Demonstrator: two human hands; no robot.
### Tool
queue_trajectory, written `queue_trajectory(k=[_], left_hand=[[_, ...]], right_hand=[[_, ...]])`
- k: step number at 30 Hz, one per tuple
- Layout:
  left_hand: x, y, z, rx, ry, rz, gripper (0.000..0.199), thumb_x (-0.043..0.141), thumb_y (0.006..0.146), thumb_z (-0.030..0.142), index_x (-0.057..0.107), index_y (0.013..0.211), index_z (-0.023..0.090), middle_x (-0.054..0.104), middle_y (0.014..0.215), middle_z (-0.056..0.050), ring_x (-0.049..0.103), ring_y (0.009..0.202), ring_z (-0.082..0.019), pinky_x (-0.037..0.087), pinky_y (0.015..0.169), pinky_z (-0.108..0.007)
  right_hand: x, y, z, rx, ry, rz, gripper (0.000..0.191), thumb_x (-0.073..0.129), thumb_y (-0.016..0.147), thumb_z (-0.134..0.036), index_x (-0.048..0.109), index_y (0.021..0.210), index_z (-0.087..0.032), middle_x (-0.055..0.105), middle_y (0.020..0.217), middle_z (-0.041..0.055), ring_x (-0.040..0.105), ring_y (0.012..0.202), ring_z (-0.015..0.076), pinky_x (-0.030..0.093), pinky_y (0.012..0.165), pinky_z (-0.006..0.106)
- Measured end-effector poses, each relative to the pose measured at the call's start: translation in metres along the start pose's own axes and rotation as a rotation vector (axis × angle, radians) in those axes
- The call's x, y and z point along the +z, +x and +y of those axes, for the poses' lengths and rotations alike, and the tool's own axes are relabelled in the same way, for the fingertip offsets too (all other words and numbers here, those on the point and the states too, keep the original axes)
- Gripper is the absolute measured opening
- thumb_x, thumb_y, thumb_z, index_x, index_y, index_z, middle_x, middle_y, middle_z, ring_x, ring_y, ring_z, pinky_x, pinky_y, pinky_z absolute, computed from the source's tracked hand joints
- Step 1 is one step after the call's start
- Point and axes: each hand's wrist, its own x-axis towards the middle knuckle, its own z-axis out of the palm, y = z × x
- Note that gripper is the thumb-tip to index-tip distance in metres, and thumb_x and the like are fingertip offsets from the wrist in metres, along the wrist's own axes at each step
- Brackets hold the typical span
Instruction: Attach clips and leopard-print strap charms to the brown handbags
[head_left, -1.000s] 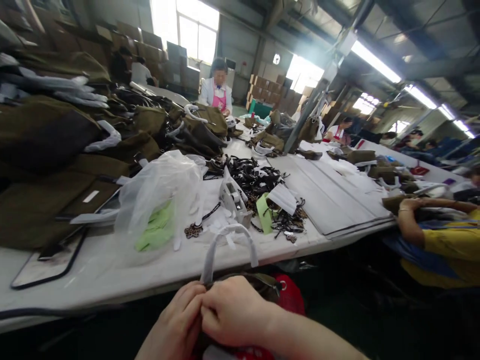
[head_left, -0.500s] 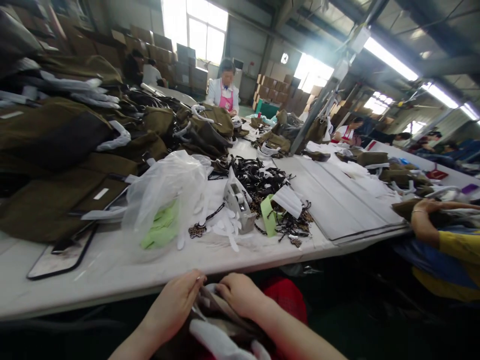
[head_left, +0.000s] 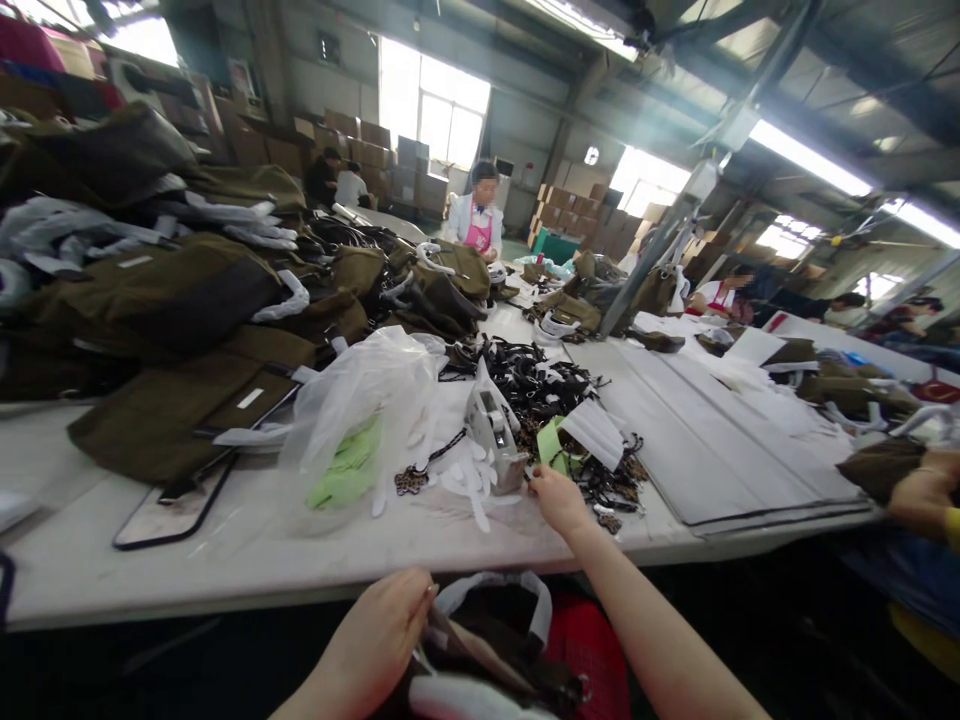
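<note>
An olive-brown bag (head_left: 495, 640) with white-wrapped handles lies open in my lap below the table edge. My left hand (head_left: 386, 635) is closed on the left side of its rim. Over the table, my right hand (head_left: 556, 500) reaches to the front end of a grey tape dispenser (head_left: 491, 425), its fingers pinched together; what they hold, if anything, is too small to name. Black straps (head_left: 525, 375) are heaped behind the dispenser, and a light green strip (head_left: 553, 445) lies to its right.
A clear plastic bag (head_left: 367, 390) with green pieces stands left of the dispenser. Olive bags (head_left: 165, 290) pile up at the left, near a phone-like framed item (head_left: 176, 515). Flat white sheets (head_left: 697, 440) lie right. A person (head_left: 476, 215) stands across the table; another person's hand (head_left: 926, 490) is at right.
My right hand has left the bag and moved up and forward to the tape dispenser. My left hand stays on the bag's rim. The camera view has shifted.
</note>
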Motion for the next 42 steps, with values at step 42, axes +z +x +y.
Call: queue_trajectory(k=[42], left_hand=[[-0.008,-0.014,0.005,0.083,-0.098,0.082,0.034,0.035,0.100,0.029,0.066,0.088,0.022,0.071,0.094,-0.005,0.068,0.088,-0.018,0.055,0.083,-0.030]], right_hand=[[-0.069,-0.020,0.020,0.267,0.024,0.217,0.025,0.055,0.091,-0.033,0.078,0.098,-0.027,0.077,0.099,0.0050,0.070,0.087,0.0212,0.046,0.071,0.027]])
